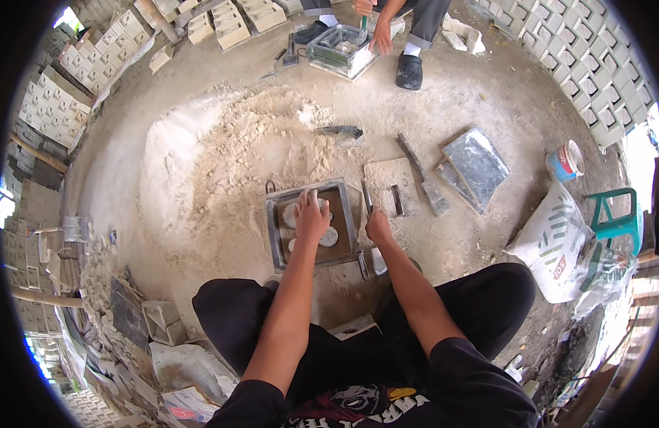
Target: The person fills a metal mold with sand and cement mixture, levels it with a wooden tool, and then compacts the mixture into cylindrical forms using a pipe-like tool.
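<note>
On the ground before my knees lies a rectangular grey mould frame point(275, 246) with a metal loop handle at a far corner. Inside it are several pale round pieces point(329, 237) on a brownish surface. My left hand point(312, 217) reaches over the frame, fingers stretched out above the round pieces; it partly covers them. I cannot tell whether it touches one. Just right of the frame, my right hand point(377, 225) is closed round a narrow, dark blade-like tool point(366, 194), pointing away from me. A metal handle point(362, 265) stands at the frame's near right corner.
Loose sandy powder point(229, 143) spreads beyond the frame. Rightward lie a flat board point(390, 175), a long-handled scraper point(422, 171), dark plates point(475, 167), a bucket point(565, 160), a sack point(554, 242) and a green stool point(618, 214). Another person works at a box point(343, 60) at the far side.
</note>
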`<state>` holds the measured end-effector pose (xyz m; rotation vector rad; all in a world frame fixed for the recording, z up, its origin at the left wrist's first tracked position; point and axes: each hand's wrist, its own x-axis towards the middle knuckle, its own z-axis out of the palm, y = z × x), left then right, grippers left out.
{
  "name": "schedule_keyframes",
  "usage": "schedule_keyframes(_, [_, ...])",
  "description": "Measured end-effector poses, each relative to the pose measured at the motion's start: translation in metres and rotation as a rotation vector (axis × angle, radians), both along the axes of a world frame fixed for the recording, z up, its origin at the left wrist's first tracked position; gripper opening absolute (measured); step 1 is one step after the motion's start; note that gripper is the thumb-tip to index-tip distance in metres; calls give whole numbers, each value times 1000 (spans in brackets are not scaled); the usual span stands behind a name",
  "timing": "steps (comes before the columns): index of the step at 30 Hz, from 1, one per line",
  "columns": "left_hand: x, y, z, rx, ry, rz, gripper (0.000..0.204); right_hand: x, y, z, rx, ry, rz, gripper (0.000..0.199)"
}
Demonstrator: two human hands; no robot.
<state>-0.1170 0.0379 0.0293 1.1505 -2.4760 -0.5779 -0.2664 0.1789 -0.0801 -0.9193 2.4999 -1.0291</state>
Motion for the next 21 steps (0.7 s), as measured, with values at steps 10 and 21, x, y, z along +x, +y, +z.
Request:
schedule_keyframes(10, [15,-16,-17,-176,-62,45,53,-57,-4,35,152,196,-433,45])
schedule_keyframes(21, [46,-72,-23,-77,-155,212,58,-93,-44,44,206,166,-97,56])
